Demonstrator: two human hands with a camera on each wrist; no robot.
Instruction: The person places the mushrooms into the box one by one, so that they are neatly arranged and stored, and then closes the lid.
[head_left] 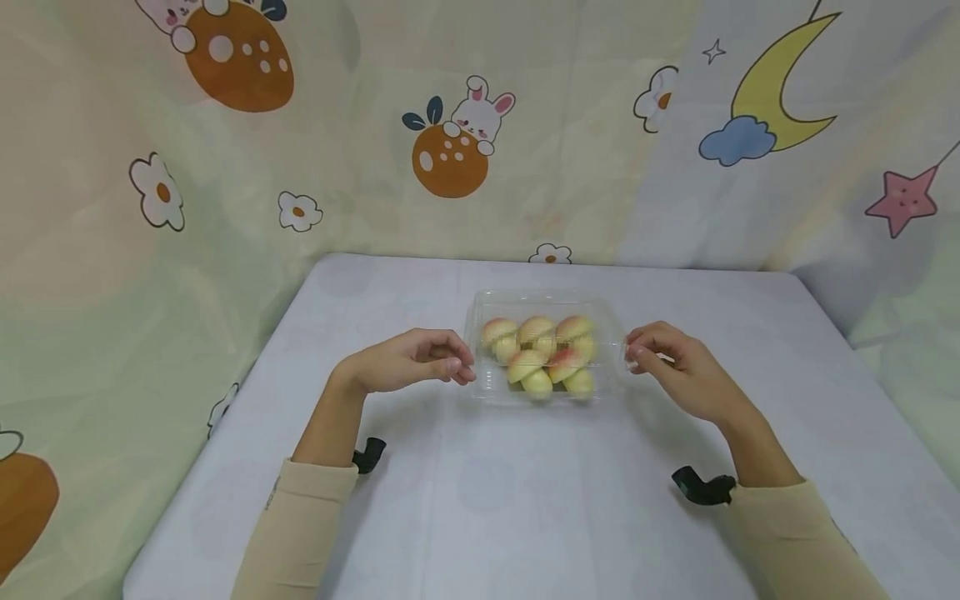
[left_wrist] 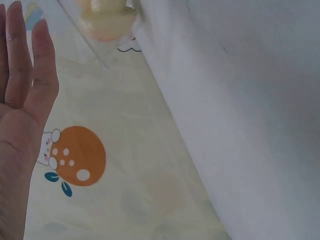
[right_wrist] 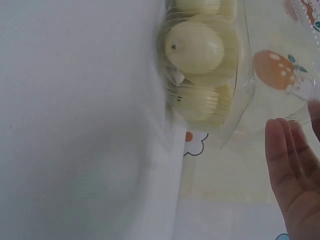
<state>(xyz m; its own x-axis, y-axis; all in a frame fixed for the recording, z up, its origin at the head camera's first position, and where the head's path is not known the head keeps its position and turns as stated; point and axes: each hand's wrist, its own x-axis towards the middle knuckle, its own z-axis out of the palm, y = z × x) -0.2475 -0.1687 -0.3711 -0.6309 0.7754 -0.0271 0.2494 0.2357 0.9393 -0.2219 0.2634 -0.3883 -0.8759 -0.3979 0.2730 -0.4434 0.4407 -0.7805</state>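
A clear plastic clamshell box sits toward the back of the table. Inside it are several yellow, mushroom-shaped pieces with reddish caps. At the box's right side, my right hand pinches the edge of its clear lid between thumb and fingertips. The lid stands up from the base in the right wrist view. My left hand hovers by the left side, its relaxed fingertips right at the box's edge. In the left wrist view, the left fingers are extended and hold nothing.
White cloth covers the table. Behind it hangs a pale curtain printed with rabbits, oranges and flowers. A black band piece shows at the left wrist, another black piece at the right.
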